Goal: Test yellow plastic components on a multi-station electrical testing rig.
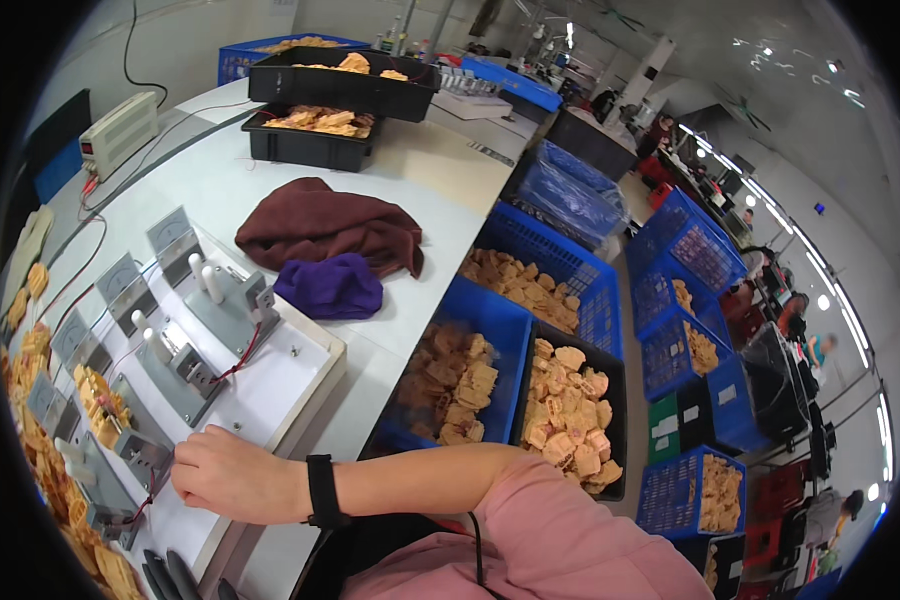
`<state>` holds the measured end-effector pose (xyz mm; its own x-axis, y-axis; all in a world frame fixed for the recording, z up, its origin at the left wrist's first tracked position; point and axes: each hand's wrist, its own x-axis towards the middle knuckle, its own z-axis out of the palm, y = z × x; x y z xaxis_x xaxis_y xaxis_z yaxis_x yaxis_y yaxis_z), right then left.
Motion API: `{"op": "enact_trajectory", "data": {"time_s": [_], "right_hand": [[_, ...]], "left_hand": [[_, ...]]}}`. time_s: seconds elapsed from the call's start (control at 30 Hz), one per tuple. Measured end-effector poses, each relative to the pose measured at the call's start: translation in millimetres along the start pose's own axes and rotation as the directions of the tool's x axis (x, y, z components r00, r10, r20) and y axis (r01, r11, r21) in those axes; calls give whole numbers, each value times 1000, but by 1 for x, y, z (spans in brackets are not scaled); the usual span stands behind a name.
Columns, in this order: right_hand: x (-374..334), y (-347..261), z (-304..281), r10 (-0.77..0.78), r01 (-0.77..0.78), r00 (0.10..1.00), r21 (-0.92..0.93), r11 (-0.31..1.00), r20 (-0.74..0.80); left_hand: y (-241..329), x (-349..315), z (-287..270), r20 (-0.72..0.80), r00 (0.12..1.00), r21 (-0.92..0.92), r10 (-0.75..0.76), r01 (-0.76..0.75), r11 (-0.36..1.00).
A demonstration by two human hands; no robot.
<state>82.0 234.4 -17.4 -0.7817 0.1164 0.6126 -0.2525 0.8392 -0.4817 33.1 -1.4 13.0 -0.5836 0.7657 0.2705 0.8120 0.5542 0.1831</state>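
One tan piece (100, 405) stands in a clamp fixture (148, 455) toward the left side of a white board (275, 388), and the work in hand appears to be tending that fixture. A next move would seem to call for small, steady fingerwork at the fixture's near end, clear of its thin red wire (148, 500).

The right hand (232, 475) is over the board's near part, back upward, fingers curled narrow beside the fixture; whether they touch or grip anything cannot be told. Its forearm reaches across the board's right edge, nearly level, with a black wristband (323, 490) and a bent elbow below a pink sleeve (580, 520). At the board's near-left corner, dark fingers suggest a gloved left hand (165, 578), mostly out of frame, its hold unclear.

Loose tan pieces (65, 505) crowd the board's left; purple cloth (330, 287) and brown cloth (320, 222) lie beyond it. To the board's right, a blue tub (500, 320) holds more.
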Motion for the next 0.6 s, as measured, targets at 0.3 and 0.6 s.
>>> {"op": "enact_trajectory", "data": {"time_s": [0.3,0.6], "right_hand": [[-3,-1,0,53,-51,998,95,994,-14],[-5,0,-4,22,-20,1000,105,994,-14]], "left_hand": [[0,-2,0,-39,999,31,19,-18,999],[0,-2,0,-52,998,13,40,-39,999]]}}
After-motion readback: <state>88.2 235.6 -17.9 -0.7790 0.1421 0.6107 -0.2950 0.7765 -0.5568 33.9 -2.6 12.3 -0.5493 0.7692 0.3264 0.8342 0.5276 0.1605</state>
